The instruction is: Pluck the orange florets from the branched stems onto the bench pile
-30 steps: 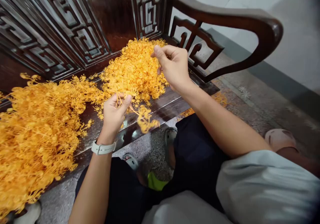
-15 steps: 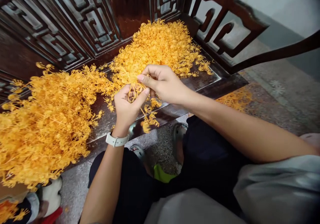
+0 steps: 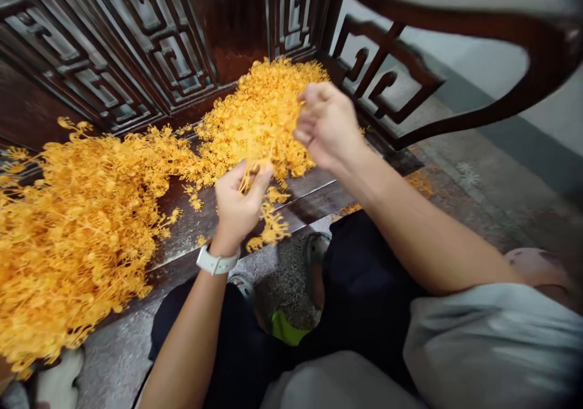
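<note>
My left hand (image 3: pixel 237 202) pinches an orange plastic branched sprig (image 3: pixel 269 220) over the front edge of a dark wooden bench seat (image 3: pixel 314 191); part of the sprig dangles below the fingers. My right hand (image 3: pixel 327 123) is raised and blurred above the smaller orange pile (image 3: pixel 259 117) at the back of the seat. Its fingers are curled, and I cannot tell whether a small piece is between them. A large heap of whole orange sprigs (image 3: pixel 68 214) covers the seat to the left.
The bench's carved lattice back (image 3: pixel 136 38) and curved armrest (image 3: pixel 455 20) close in the far and right sides. My knees in dark trousers (image 3: pixel 364 287) and sandals sit below, on a speckled stone floor (image 3: pixel 478 190). Some orange bits (image 3: pixel 416 181) lie on the floor.
My right hand left the sprig in my left hand and swung up and right over the smaller pile. The left hand stays on the sprig.
</note>
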`<state>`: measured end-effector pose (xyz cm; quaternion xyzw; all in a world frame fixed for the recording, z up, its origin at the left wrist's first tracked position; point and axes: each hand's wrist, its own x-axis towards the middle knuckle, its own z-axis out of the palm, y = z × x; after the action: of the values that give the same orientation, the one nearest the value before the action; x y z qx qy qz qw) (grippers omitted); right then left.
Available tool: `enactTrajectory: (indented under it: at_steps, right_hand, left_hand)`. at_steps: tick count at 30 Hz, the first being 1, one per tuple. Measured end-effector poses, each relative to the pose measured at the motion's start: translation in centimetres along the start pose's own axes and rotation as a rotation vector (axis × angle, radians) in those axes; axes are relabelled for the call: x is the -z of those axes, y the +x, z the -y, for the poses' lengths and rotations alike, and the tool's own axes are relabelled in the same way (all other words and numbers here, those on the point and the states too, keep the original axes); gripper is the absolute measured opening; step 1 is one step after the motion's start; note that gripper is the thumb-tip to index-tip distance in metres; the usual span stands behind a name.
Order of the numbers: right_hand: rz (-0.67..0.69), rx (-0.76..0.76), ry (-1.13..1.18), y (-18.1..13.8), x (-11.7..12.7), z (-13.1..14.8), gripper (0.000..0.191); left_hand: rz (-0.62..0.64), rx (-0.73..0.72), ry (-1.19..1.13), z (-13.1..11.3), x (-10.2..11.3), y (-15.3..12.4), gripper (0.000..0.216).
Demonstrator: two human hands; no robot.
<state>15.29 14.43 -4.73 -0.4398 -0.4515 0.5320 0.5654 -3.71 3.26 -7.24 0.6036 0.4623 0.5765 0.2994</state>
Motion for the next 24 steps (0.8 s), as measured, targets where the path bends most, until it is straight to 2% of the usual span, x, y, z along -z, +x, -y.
enactTrajectory:
  at_steps: [3, 5, 7, 9, 11, 14, 16, 20, 24]
  right_hand:
    - [-0.175, 0.127, -0.18, 2.5, 3.2, 0.1, 0.043]
    - [-0.13, 0.105, -0.301, 2.8, 4.1, 0.1, 0.045]
    - [-0.019, 0.046, -0.419, 2.0, 3.6, 0.0, 0.047]
    - [0.099, -0.017, -0.44, 0.5, 2.4, 0.1, 0.054]
    - [0.309, -0.138, -0.328, -1.3, 1.2, 0.7, 0.063]
    - [0.725, -0.369, -0.115, -3.9, 0.1, 1.7, 0.075]
    - [0.844, -0.383, -0.069, -5.2, -0.1, 1.8, 0.07]
    - [0.801, -0.191, -0.11, -6.3, 0.0, 0.9, 0.061]
    - [0.739, -0.047, -0.112, -6.1, 1.2, 0.3, 0.064]
  left_hand:
    - [-0.059, 0.123, -0.099, -0.6, 1.5, -0.4, 0.037]
    - [-0.02, 0.235, -0.229, -0.8, 2.0, -0.3, 0.04]
    - [0.028, 0.306, -0.338, -1.0, 1.8, 0.1, 0.042]
    - [0.041, 0.342, -0.38, -1.2, 1.0, 0.2, 0.042]
    - [0.036, 0.379, -0.36, -1.5, 0.1, 0.0, 0.041]
    - [0.04, 0.391, -0.262, -1.5, -1.0, -0.5, 0.038]
    - [0.094, 0.338, -0.172, -1.5, -1.5, -0.6, 0.035]
    - [0.172, 0.208, -0.049, -2.0, -2.2, -0.9, 0.032]
    - [0.221, 0.216, 0.008, -3.1, -2.1, -1.8, 0.039]
